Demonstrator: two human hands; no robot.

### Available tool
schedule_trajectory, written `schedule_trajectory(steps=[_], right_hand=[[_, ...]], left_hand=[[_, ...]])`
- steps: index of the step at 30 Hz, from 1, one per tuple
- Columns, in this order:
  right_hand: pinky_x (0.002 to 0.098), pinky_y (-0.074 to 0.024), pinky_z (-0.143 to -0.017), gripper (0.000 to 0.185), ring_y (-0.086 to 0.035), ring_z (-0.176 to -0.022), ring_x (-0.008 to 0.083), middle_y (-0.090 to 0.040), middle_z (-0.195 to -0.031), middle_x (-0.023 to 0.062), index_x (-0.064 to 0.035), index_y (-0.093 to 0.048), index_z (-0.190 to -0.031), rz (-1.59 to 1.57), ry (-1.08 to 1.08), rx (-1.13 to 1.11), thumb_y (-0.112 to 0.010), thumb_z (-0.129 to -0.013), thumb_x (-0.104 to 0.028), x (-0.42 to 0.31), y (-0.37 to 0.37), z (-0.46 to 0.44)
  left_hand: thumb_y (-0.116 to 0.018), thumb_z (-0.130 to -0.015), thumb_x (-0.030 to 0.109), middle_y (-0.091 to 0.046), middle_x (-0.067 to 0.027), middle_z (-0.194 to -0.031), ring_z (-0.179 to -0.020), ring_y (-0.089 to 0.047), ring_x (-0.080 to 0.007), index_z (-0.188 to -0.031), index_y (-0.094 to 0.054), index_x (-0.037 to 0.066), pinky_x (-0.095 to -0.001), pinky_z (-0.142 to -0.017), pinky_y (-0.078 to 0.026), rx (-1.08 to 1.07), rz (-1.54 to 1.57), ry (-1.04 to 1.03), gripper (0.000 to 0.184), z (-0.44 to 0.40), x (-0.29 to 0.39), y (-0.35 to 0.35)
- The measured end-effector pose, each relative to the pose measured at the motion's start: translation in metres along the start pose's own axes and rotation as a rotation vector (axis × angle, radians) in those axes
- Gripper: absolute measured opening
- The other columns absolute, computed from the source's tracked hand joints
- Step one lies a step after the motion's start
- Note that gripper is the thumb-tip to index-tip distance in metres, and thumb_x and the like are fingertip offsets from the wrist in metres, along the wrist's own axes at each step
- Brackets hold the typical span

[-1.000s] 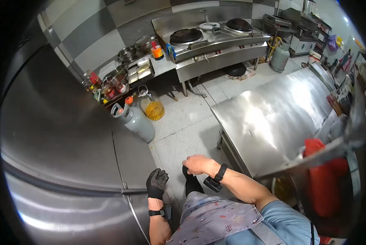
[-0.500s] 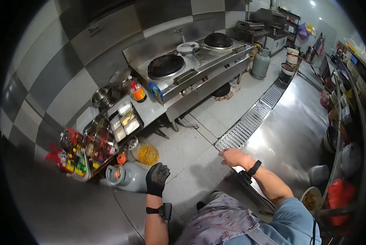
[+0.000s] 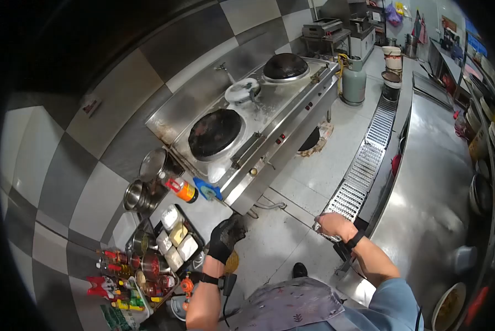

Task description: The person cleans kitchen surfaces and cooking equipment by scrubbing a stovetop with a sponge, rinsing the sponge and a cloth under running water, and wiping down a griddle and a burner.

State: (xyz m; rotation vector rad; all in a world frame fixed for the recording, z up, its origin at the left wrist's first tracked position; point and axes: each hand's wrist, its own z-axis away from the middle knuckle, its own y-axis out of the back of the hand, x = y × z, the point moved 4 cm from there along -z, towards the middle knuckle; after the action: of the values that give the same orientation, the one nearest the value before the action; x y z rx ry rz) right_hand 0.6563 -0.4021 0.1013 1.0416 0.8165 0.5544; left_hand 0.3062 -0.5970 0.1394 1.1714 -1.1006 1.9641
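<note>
My left hand, in a black glove, is in the lower middle with its fingers curled in. I see nothing in it. It is in front of the near end of the steel wok range, beside a black tray of white and yellow tubs. My bare right hand is closed above the near end of the metal floor grating. Whatever its fingers hold, if anything, is hidden. To its right stretches a steel counter.
Bottles and metal pots crowd the left side. An orange-labelled bottle stands by a blue cloth. Further off are a grey gas cylinder and stacked buckets. Shelves with bowls line the right.
My view has moved forward and turned, so the range looks nearer and the tubs sit closer to my left hand. Both hands remain closed. The near gas cylinder is now mostly behind my left arm.
</note>
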Motion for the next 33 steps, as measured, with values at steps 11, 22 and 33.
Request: schedule_trajectory(steps=[11,22,33], right_hand=[[0.0482,-0.0552,-0.093,0.049,-0.068,-0.109,0.0395,-0.072,-0.115,0.0210,-0.0070,-0.063,-0.132,-0.078,-0.381,-0.089,-0.072,-0.091,-0.031,0.131,0.050,-0.079],[0.0508,-0.0555,-0.086,0.038,-0.069,-0.102,0.0414,-0.073,-0.105,0.0226,-0.0060,-0.066,-0.122,-0.033,-0.328,0.018,-0.065,-0.093,-0.031,0.247,0.217,-0.264],[0.0464,-0.0539,-0.093,0.049,-0.067,-0.108,0.0383,-0.072,-0.113,0.0196,-0.0077,-0.066,-0.129,0.142,-0.053,-0.139,-0.072,-0.088,-0.034,0.386,0.347,-0.502]], left_hand=[[-0.056,-0.100,0.010,-0.053,-0.0031,-0.064,-0.048,-0.044,-0.0108,-0.112,-0.068,0.002,-0.0288,-0.046,-0.036,-0.386,-0.465,-0.143,0.019,-0.236,0.042,-0.124],[-0.062,-0.100,0.026,-0.041,0.0060,-0.052,-0.041,-0.032,-0.0057,-0.099,-0.073,0.008,-0.0261,-0.041,-0.022,-0.316,-0.233,-0.191,0.021,-0.518,0.131,-0.194],[-0.065,-0.096,0.028,-0.070,-0.0108,-0.082,-0.066,-0.066,-0.0194,-0.108,-0.069,0.004,-0.0317,-0.058,-0.052,-0.026,0.026,-0.007,0.027,-0.711,0.173,-0.195]])
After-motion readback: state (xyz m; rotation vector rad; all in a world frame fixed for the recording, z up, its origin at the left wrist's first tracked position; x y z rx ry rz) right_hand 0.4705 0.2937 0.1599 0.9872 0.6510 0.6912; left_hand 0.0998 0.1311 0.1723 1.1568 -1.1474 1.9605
